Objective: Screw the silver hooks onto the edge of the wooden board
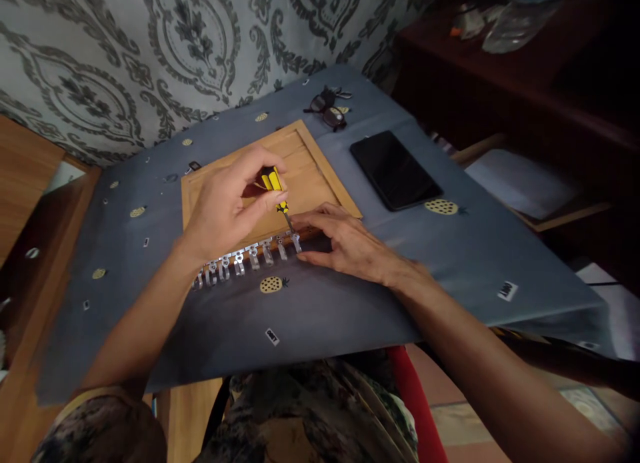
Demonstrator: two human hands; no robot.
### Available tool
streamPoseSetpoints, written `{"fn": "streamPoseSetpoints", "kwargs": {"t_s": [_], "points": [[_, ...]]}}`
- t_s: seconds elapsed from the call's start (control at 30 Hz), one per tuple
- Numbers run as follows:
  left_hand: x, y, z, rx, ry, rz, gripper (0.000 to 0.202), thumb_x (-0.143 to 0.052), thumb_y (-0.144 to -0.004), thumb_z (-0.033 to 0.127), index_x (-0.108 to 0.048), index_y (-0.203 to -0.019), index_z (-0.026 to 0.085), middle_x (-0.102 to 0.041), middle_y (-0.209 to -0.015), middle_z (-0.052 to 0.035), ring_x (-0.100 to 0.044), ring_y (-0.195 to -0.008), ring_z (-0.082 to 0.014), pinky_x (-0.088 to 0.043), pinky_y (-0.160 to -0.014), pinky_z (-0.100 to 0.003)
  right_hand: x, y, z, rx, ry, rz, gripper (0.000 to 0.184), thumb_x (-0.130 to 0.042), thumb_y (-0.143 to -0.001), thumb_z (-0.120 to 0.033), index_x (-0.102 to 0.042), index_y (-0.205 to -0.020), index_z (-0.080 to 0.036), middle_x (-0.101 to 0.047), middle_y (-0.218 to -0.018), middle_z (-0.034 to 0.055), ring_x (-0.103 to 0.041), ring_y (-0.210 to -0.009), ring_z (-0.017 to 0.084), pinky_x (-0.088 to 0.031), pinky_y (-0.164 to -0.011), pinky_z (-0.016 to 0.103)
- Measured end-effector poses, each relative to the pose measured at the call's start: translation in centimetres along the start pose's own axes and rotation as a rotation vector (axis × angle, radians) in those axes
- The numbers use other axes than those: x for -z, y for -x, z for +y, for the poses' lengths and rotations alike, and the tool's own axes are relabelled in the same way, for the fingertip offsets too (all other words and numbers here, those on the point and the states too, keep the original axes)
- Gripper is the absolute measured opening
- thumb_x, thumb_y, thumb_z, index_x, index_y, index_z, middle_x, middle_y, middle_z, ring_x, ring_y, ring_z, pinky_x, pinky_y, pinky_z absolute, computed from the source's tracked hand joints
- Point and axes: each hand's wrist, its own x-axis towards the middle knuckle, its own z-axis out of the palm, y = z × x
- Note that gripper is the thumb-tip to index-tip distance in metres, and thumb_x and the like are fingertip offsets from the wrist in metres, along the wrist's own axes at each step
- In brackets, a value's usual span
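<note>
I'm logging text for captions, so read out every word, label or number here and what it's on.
Nothing can be read for certain.
The white tags printed on the tablecloth: lettering too blurred to read.
The yellow screwdriver and the black tablet: no marking shows.

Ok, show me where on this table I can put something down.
Bare cloth lies between the metal clips and its near edge, left of the wooden board, and between the tablet and the right edge. Crowded where the left hand, screwdriver and right hand meet at the clips.
</note>
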Motion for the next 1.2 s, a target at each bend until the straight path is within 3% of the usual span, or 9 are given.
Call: {"fn": "streamPoseSetpoints", "kwargs": {"t_s": [0.1, 0.23, 0.43, 0.67, 0.83, 1.2], "points": [[-0.6, 0.9, 0.5, 0.001, -0.076, 0.099, 0.024, -0.063, -0.092, 0.022, -0.061, -0.115, 0.020, -0.067, -0.104, -0.0015, -0.067, -0.087, -0.0116, -0.061, -0.079, -0.025, 0.1, 0.0, 0.0, -0.007, 0.013, -0.009, 0.051, -0.075, -0.082, -0.023, -0.061, -0.131, -0.023, -0.067, -0.115, 0.0097, -0.060, -0.115, 0.027, -0.051, -0.101, 0.048], [-1.3, 1.5, 1.1, 0.011, -0.156, 0.209, 0.023, -0.070, -0.089, 0.026, -0.065, -0.110, 0.021, -0.068, -0.104, -0.0013, -0.066, -0.088, -0.0121, -0.061, -0.073, -0.022, 0.0, -0.1, 0.1, 0.002, 0.018, -0.009, 0.052, -0.075, -0.082, -0.023, -0.061, -0.132, -0.022, -0.069, -0.114, 0.0094, -0.059, -0.116, 0.028, -0.050, -0.100, 0.049], [-1.6, 1.3, 1.0, -0.008, -0.103, 0.259, 0.024, -0.071, -0.087, 0.021, -0.069, -0.111, 0.022, -0.073, -0.104, -0.0011, -0.069, -0.082, -0.0125, -0.063, -0.074, -0.025, -0.1, 0.0, 0.3, 0.021, -0.001, 0.006, 0.054, -0.075, -0.082, -0.022, -0.061, -0.133, -0.024, -0.071, -0.113, 0.0087, -0.059, -0.115, 0.029, -0.050, -0.100, 0.052], [-0.6, 0.4, 0.8, -0.046, -0.073, 0.136, 0.024, -0.067, -0.089, 0.019, -0.069, -0.113, 0.022, -0.074, -0.108, 0.0011, -0.072, -0.086, -0.0126, -0.063, -0.076, -0.022, 0.1, 0.0, -0.1, 0.006, -0.009, -0.001, 0.051, -0.076, -0.081, -0.021, -0.063, -0.130, -0.025, -0.070, -0.113, 0.0084, -0.060, -0.115, 0.029, -0.052, -0.098, 0.050], [0.1, -0.4, -0.1, -0.106, -0.013, 0.037, 0.024, -0.067, -0.088, 0.015, -0.070, -0.111, 0.021, -0.075, -0.098, 0.0038, -0.072, -0.082, -0.0102, -0.061, -0.074, -0.018, 0.0, -0.1, -0.1, 0.008, 0.018, 0.004, 0.050, -0.077, -0.081, -0.021, -0.063, -0.129, -0.020, -0.072, -0.112, 0.0092, -0.060, -0.113, 0.029, -0.051, -0.098, 0.049], [0.6, -0.7, -0.2, -0.122, 0.069, -0.068, 0.026, -0.062, -0.090, 0.016, -0.070, -0.112, 0.026, -0.074, -0.098, 0.0000, -0.072, -0.085, -0.0148, -0.064, -0.076, -0.028, 0.0, 0.0, 0.1, -0.003, -0.006, 0.004, 0.051, -0.076, -0.082, -0.022, -0.062, -0.130, -0.025, -0.069, -0.112, 0.0084, -0.061, -0.113, 0.028, -0.052, -0.098, 0.050]]}}
